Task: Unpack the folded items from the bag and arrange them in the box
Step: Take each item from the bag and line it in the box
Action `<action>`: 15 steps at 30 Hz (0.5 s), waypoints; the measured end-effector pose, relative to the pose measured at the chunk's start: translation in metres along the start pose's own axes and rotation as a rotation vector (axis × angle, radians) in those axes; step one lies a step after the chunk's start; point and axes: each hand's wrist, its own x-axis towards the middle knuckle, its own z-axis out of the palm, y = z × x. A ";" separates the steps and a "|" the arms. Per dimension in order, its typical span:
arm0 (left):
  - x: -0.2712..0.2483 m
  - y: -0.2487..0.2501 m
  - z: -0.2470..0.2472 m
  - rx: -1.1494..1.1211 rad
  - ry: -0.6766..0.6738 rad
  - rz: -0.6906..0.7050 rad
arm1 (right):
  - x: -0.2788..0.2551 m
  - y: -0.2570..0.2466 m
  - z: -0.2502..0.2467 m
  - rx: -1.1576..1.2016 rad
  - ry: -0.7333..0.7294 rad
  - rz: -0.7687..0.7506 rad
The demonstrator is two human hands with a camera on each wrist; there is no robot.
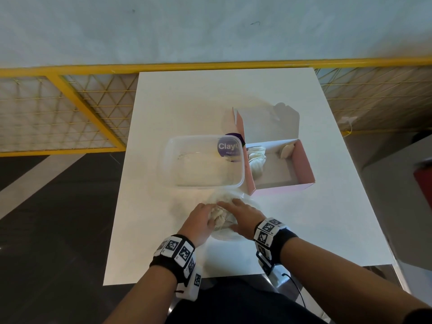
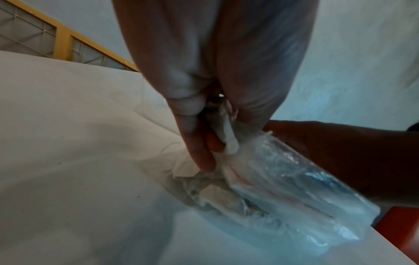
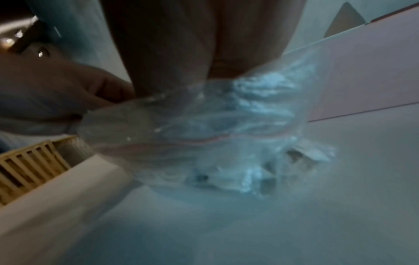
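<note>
A clear plastic bag (image 1: pixel 230 233) lies crumpled at the table's front middle. My left hand (image 1: pixel 204 216) pinches a cream folded cloth (image 1: pixel 219 218) at the bag's mouth; in the left wrist view, the left hand's thumb and fingers (image 2: pixel 199 143) close on the folded cloth (image 2: pixel 228 138) beside the bag (image 2: pixel 283 182). My right hand (image 1: pixel 238 213) grips the bag from the right, and the plastic of the bag (image 3: pixel 226 122) bunches round its fingers. The open pink box (image 1: pixel 304 169) stands behind and to the right, with two cream folded items (image 1: pixel 257 157) inside.
A clear plastic tub (image 1: pixel 203 160) with a purple label stands just behind my hands, touching the pink box's left side. The white table (image 1: pixel 163 108) ends at a yellow mesh fence (image 1: pixel 70 108) behind it. A grey and red object (image 1: pixel 420 183) sits off the right edge.
</note>
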 end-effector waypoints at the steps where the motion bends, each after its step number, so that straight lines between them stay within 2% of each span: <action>1: 0.000 0.002 -0.001 0.004 -0.009 -0.021 | 0.000 0.000 0.001 -0.023 0.010 -0.021; 5: -0.001 0.007 -0.004 0.021 -0.044 -0.050 | -0.002 0.003 0.003 -0.073 0.013 -0.051; 10: -0.001 0.010 -0.004 0.057 -0.119 -0.026 | 0.005 -0.001 0.000 -0.092 -0.066 0.037; 15: 0.003 0.010 -0.011 0.105 -0.140 -0.064 | 0.007 0.000 -0.015 -0.121 -0.009 0.063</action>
